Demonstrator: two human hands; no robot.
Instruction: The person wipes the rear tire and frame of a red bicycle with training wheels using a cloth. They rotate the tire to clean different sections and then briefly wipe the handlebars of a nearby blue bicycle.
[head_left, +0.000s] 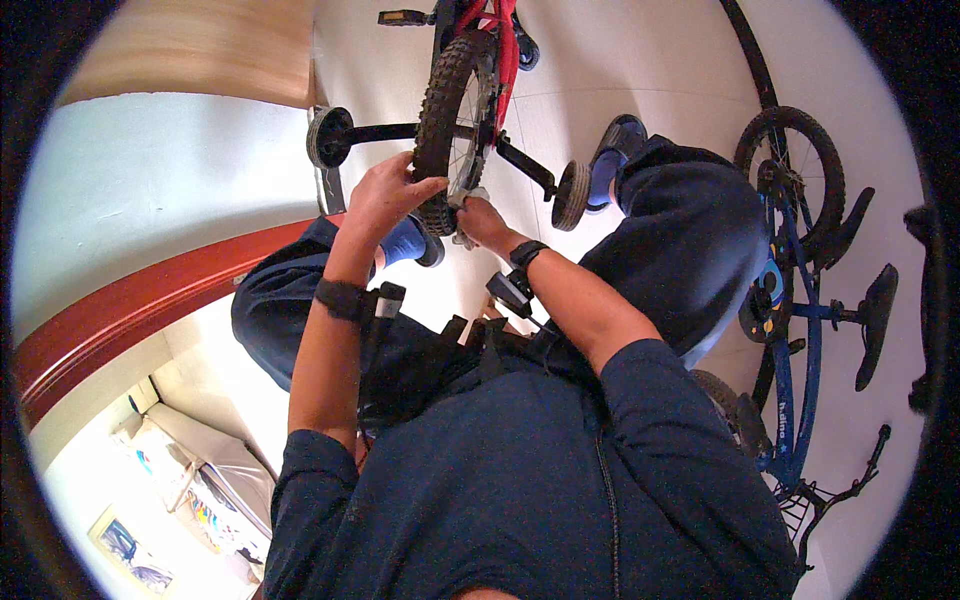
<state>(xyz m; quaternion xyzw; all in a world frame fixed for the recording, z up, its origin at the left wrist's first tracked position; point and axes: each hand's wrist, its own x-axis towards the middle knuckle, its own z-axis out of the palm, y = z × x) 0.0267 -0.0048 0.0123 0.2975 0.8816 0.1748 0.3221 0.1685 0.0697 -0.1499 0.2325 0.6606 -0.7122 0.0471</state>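
Observation:
A small red bicycle stands before me, its knobby wheel pointing towards my body. My left hand grips the tyre from the left side, thumb laid across the tread. On the other side, my right hand holds a crumpled whitish cloth or tissue against the lower rim. Part of that cloth is hidden by my fingers. Training wheels flank the tyre, one at the left and one at the right, each on a black bracket.
A blue child's bicycle leans along the white wall at the right. To the left run a pale wall panel and a dark red door frame. A black pedal juts out at the top. My knees bracket the wheel.

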